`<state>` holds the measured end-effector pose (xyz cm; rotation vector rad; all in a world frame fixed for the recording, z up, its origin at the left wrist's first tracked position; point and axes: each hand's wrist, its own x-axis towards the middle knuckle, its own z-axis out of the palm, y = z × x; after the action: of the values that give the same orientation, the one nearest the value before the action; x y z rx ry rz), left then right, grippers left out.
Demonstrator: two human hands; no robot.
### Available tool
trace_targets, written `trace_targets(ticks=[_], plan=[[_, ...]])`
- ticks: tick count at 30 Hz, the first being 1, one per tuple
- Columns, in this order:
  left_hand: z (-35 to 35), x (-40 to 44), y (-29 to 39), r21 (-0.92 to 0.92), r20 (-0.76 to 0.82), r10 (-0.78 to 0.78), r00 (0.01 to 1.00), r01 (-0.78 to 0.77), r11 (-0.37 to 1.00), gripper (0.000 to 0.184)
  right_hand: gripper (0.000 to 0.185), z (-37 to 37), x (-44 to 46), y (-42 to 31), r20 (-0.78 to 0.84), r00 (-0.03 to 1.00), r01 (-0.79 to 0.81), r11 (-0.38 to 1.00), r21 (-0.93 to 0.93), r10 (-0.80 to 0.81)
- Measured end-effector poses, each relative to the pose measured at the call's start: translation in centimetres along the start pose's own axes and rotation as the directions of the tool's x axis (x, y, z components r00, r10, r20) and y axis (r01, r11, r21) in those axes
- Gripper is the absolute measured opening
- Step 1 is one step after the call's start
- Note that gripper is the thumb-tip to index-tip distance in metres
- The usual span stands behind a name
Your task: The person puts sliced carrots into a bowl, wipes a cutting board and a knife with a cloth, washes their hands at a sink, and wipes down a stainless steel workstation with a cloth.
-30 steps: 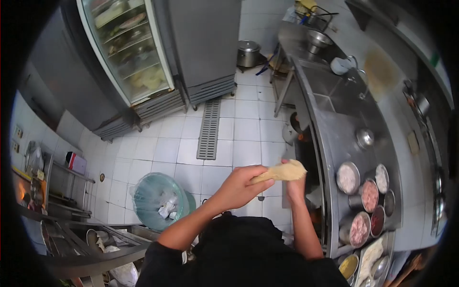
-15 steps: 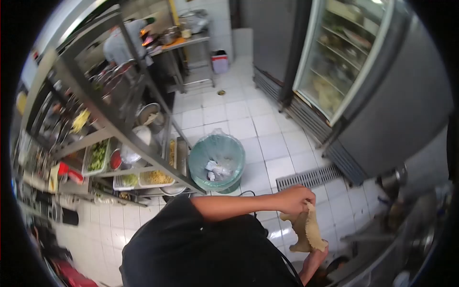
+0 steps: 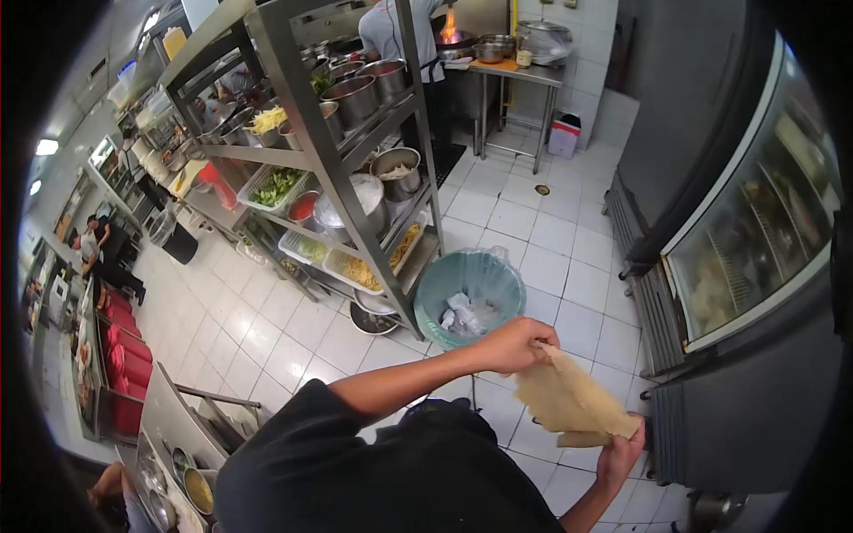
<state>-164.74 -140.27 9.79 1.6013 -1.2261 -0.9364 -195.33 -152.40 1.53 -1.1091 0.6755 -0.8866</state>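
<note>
The left hand (image 3: 524,345) was found nearly closed, its fingers and thumb pinching the upper corner of a tan sheet (image 3: 573,395). The right hand (image 3: 622,447) was partly closed, curled about the opposite end of the same sheet, with the thumb near its edge. The sheet was held up between both hands, in front of the black shirt (image 3: 373,471) and above the white tiled floor (image 3: 306,324); it slanted down toward the right hand, and a narrow strip was folded under its lower edge. Its material could not be told. Beyond the left hand stood a green bin (image 3: 487,269) with a clear liner and crumpled white waste (image 3: 464,313) inside. Just beside the bin was a metal rack (image 3: 330,169) bearing pots and trays of food. A glass-doored fridge (image 3: 755,204) stood on the right side. Farther back, a co-worker in a grey top (image 3: 382,34) was near an open flame (image 3: 450,25).
</note>
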Motion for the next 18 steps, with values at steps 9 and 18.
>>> trace_targets(ticks=[9,18], plan=[[-2.7,4.0,-1.9,0.132,-0.051,-0.140,0.989,0.146,0.980,0.023,0.019,3.4,11.4,-0.4,0.034,0.996,-0.090,0.988,0.122,0.087],[3.0,10.0,-3.8,0.404,-0.323,-0.176,0.930,0.304,0.863,0.021,0.018,-0.2,27.6,-3.9,0.304,0.948,-0.083,0.995,-0.049,0.094]])
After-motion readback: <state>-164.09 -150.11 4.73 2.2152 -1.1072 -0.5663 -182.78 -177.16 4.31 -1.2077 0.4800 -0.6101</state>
